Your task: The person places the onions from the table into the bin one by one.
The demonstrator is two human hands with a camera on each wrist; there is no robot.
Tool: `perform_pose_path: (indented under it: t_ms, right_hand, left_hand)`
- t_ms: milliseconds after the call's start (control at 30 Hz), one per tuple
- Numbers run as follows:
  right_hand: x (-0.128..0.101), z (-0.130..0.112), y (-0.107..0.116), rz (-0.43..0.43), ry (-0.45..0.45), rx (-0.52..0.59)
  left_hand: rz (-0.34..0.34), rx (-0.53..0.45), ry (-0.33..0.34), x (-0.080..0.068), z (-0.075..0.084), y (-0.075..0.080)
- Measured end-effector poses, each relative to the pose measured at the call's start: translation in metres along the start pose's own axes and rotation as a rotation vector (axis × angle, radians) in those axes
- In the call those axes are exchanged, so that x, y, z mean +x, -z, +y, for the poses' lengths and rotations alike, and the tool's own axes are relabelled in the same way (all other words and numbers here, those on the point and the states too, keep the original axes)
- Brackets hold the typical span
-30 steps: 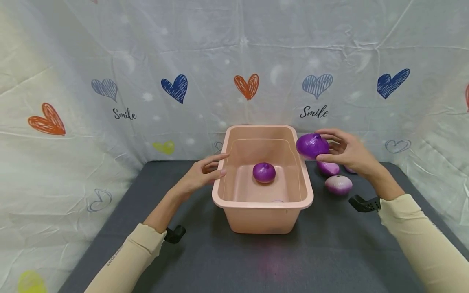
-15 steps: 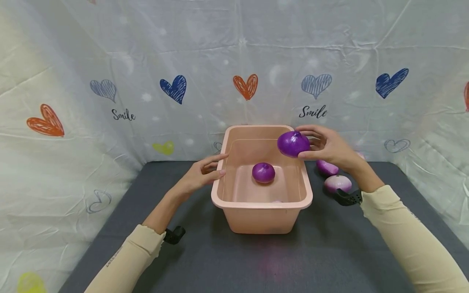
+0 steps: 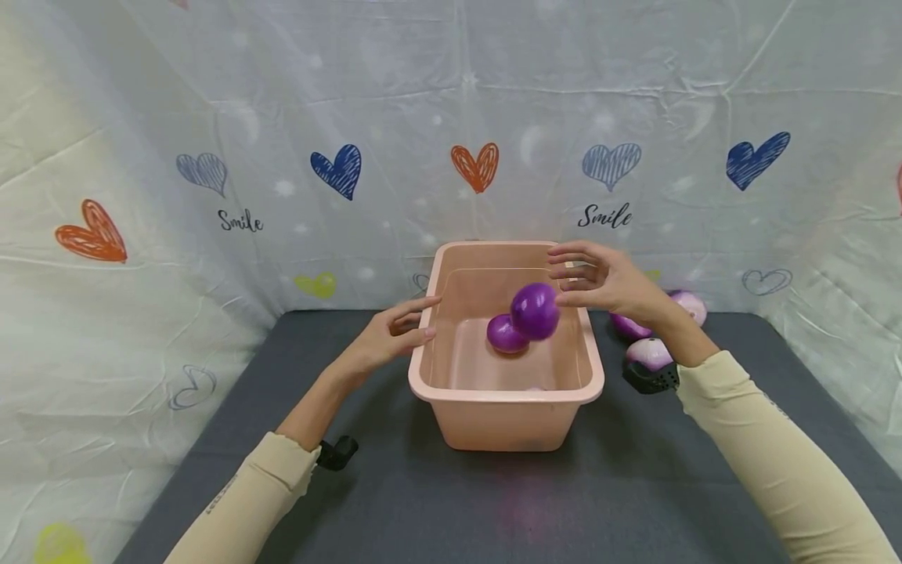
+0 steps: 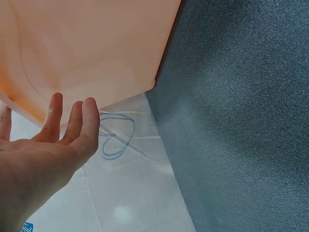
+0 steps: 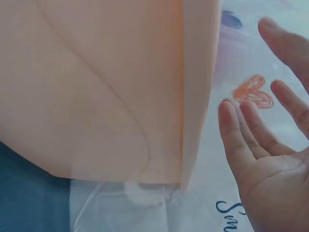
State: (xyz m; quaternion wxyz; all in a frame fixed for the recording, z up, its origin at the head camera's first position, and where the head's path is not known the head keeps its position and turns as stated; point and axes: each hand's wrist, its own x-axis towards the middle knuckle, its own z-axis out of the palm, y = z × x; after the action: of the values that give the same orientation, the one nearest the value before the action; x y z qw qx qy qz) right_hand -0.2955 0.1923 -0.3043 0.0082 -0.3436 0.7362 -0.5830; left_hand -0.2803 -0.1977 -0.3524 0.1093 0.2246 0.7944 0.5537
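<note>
A shiny purple onion [image 3: 535, 312] is in mid-air inside the pink plastic tub [image 3: 506, 395], just left of my right thumb. My right hand [image 3: 599, 276] is over the tub's right rim with fingers spread and nothing in its grasp; the right wrist view also shows the bare palm and parted fingers [image 5: 231, 130]. Behind the airborne onion, another purple onion [image 3: 504, 335] sits on the tub floor. My left hand [image 3: 386, 335] rests its fingertips at the tub's left rim, fingers relaxed, as the left wrist view shows beside the tub wall [image 4: 96, 53].
To the right of the tub, partly behind my right forearm, lie a pale-and-purple onion [image 3: 650, 354], a purple onion [image 3: 629, 327] and a pinkish onion [image 3: 690, 305]. The dark tabletop [image 3: 451, 509] meets a heart-printed curtain [image 3: 402, 94] at the back. A sliver of something pale shows inside the tub's near wall.
My right hand has moved left with the purple onion from beside the tub to over it, then let go. The onion has dropped away from the fingers. My left hand has stayed in place.
</note>
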Motion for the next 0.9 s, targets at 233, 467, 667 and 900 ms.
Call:
perform_pose_path:
  t_ms: [233,467,667,900]
  right_hand:
    - [-0.011,0.003,0.006,0.056,-0.033,0.008]
    - [-0.029,0.009,0.021,0.101,-0.067,-0.068]
    - [-0.048,0.017,0.037,0.138,-0.08,-0.126]
    - [-0.069,0.022,0.05,0.197,-0.156,-0.179]
  left_hand:
    - [0.0,-0.011,-0.002,0.001,0.0,-0.001]
    - [0.002,-0.003,-0.004,0.001,-0.001,0.0]
    - [-0.002,-0.013,-0.007,0.0,-0.001,0.0]
    - [-0.007,-0.013,-0.015,0.0,-0.001,0.0]
